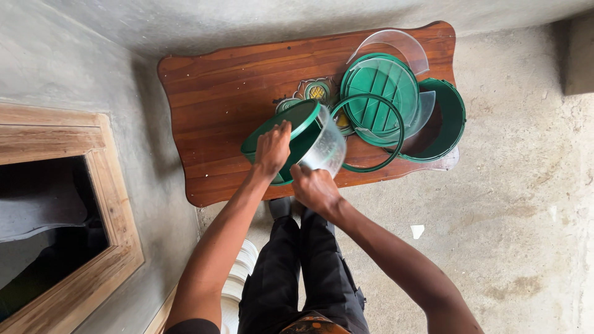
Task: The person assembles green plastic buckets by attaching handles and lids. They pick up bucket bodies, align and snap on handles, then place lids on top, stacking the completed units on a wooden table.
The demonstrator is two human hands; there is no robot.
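A round container with a green base and a clear plastic wall (312, 139) sits tilted at the front of a brown wooden table (216, 93). My left hand (272, 148) grips its green base from the left side. My right hand (315, 188) holds the container's lower edge, fingers against the clear wall. A loose green ring (388, 158) lies just right of the container, partly under a green ribbed round lid (380, 93).
A green round bowl-like part (448, 120) sits at the table's right edge, and a curved clear plastic sheet (396, 43) lies at the back. A wooden-framed opening (68, 210) is at left. Concrete floor (526, 185) surrounds the table, with a white scrap (417, 231) on it.
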